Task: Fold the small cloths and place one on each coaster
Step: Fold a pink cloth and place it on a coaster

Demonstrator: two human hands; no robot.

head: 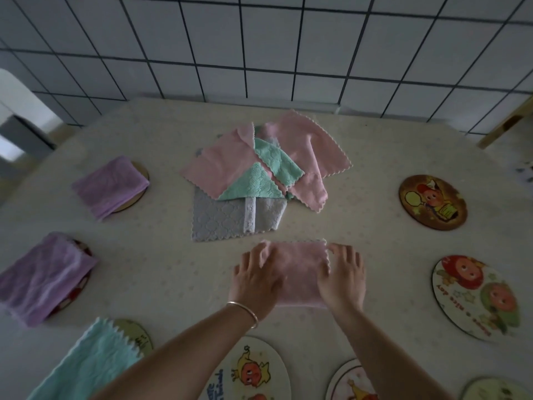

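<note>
In front of me is the table [161,267] with a pale cover with small dots. In its middle lies a loose pile of cloths [256,174], pink, green and grey. Nearer to me lies a folded pink cloth [300,272]. On the left are three coasters, each under a folded cloth: two purple [111,186] [46,277] and one light green [86,368]. On the right and near side lie round picture coasters [432,202] [476,297] [253,370], uncovered.

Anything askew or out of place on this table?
Mostly tidy. The folded purple cloth overhangs its coaster lopsidedly, hiding most of it. The unfolded pile is jumbled, as expected mid-task.
</note>
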